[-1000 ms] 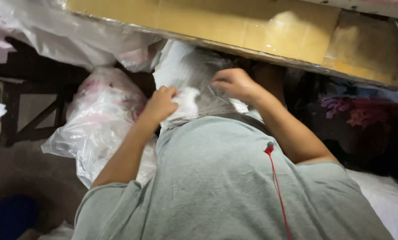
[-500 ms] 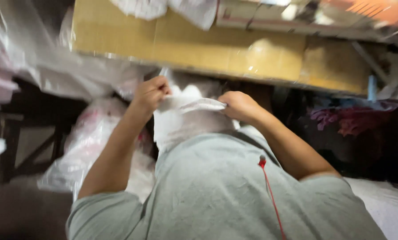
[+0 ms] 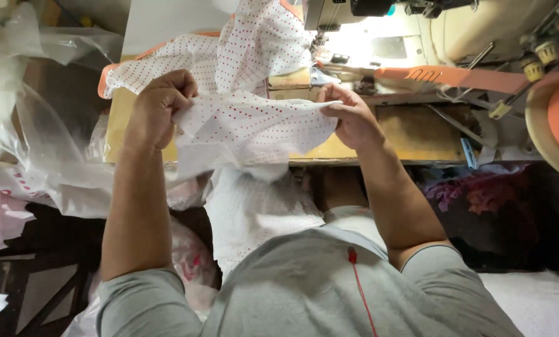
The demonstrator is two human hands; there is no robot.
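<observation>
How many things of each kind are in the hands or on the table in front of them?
Hands: 2, left hand and right hand, both gripping the held piece
White red-dotted fabric pieces: 2, one held piece, one lying on the wooden table at
Sewing machines: 1
Clear plastic bags: 1
Total: 6

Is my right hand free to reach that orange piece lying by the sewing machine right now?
Probably not yet: the right hand and left hand both grip the dotted white cloth. The path to the orange piece looks open.
</observation>
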